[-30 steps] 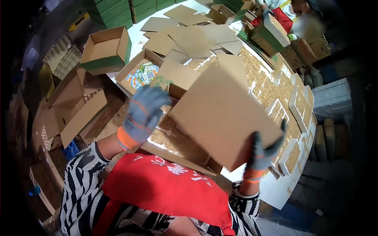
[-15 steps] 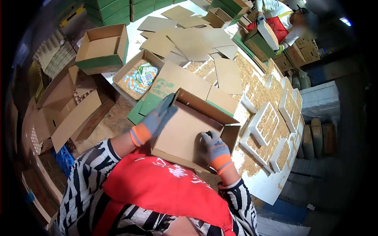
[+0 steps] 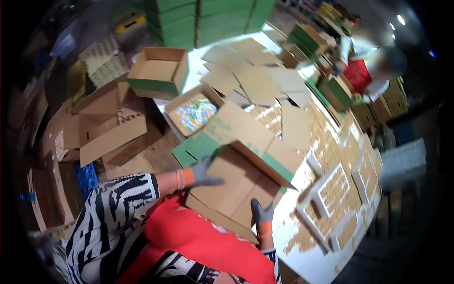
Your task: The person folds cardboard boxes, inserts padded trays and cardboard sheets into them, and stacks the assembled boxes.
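An open cardboard box (image 3: 236,182), brown inside with green on its outer wall, lies tilted in front of me. My left hand (image 3: 205,174), in a grey glove with an orange cuff, is at its left side. The fingers stretch flat over the edge and the thumb is spread away. At the box's right near side is my right hand (image 3: 263,217), in a matching glove. Its thumb and fingers stand apart against the wall, slightly blurred. Past the box, a flattened green-and-brown carton (image 3: 227,120) lies on the table.
A small box of colourful packets (image 3: 196,113) and an empty box (image 3: 158,68) stand at the left. Flat cardboard sheets (image 3: 257,85) lie farther back. White trays (image 3: 333,189) sit among brown shavings on the right. A co-worker (image 3: 359,75) handles another box (image 3: 336,92) across the table.
The view has turned, so the scene sits farther right. My right hand has moved from the box floor to its right side. Creases now show on the box floor.
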`<action>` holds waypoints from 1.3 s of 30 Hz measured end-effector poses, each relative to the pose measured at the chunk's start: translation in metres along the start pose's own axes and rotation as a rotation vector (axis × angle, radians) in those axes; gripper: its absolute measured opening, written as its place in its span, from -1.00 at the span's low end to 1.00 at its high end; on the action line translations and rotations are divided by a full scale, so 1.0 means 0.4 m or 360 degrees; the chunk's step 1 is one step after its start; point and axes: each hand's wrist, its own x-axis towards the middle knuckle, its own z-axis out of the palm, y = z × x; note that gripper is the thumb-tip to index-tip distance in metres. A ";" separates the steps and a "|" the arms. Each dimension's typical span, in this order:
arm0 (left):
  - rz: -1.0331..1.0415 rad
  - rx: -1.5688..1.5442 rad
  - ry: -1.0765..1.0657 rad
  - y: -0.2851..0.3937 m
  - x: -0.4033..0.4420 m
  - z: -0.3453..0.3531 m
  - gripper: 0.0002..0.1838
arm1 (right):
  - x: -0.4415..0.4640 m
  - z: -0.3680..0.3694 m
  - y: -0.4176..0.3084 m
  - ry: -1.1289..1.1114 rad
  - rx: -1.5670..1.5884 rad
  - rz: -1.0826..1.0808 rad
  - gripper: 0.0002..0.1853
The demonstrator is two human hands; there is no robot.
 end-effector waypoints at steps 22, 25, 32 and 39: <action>0.0510 -0.2063 0.1456 -0.628 0.174 -1.012 -0.33 | 0.668 0.733 -0.456 -0.0698 0.1145 -0.0401 -0.43; 0.0330 -0.1670 0.1079 -0.676 0.193 -1.029 -0.11 | 0.762 0.890 -0.402 -0.0671 0.0985 -0.0294 -0.37; 0.0530 -0.1152 0.1685 -0.668 0.246 -0.939 -0.31 | 0.711 1.186 -0.411 -0.0749 0.0272 -0.0235 -0.22; 0.0431 -0.0662 0.1997 -0.666 0.234 -0.899 -0.49 | 0.846 1.299 -0.250 -0.1007 0.0306 -0.0314 -0.14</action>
